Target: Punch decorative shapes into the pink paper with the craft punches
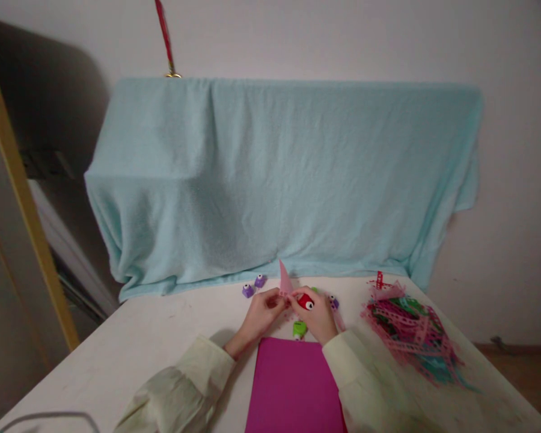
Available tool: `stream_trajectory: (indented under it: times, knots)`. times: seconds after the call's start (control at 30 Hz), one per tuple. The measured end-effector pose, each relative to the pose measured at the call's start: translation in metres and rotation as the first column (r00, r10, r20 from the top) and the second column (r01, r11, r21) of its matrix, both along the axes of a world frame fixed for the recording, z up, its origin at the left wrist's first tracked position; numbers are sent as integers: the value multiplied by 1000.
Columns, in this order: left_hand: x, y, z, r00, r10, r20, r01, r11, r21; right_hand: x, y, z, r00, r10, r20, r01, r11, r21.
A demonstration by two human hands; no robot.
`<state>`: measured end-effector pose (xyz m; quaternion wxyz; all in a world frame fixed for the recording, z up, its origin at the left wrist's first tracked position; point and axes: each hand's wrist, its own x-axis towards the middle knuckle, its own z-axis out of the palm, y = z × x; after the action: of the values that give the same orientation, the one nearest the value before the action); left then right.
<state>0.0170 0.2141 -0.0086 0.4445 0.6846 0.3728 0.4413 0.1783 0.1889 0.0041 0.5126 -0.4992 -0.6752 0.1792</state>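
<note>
Lying nearest on the white table [130, 343] is a magenta sheet [295, 385], flanked by two pale sleeves. Just beyond the sheet's far edge a green punch [299, 328] is seen on the table. Directly past that, the right hand [316, 316] is curled closed around a red punch [305, 301], which is gripped between thumb and fingers. To the left of the red punch, the left hand [260, 314] is closed in a pinch on a pink paper strip [284, 281], whose pointed end is held upright between the two hands; the strip appears to be fed into the red punch, though the contact is too small to be made out. Two purple punches [253, 285] are set beyond the left hand. Well to the right of the red punch a heap of punched paper strips [410, 337] is piled. Behind everything, a light blue towel [284, 180] is draped.
</note>
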Motion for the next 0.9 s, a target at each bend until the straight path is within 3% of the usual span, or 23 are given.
stream_trajectory:
  times: [0.2, 0.4, 0.63, 0.9]
  knots:
    - [1, 0, -1, 1000, 0, 16, 0, 1000, 20, -2, -3, -3, 984, -50, 170, 34, 994, 101]
    - [5, -3, -1, 998, -7, 61, 6, 1000, 17, -4, -5, -4, 972, -69, 225, 41, 991, 126]
    - [7, -6, 4, 993, -6, 116, 7, 1000, -8, -7, -5, -4, 982, -85, 167, 68, 992, 105]
    - [7, -5, 2, 990, -19, 142, 25, 999, -37, -10, -4, -3, 997, -75, -15, 75, 997, -1]
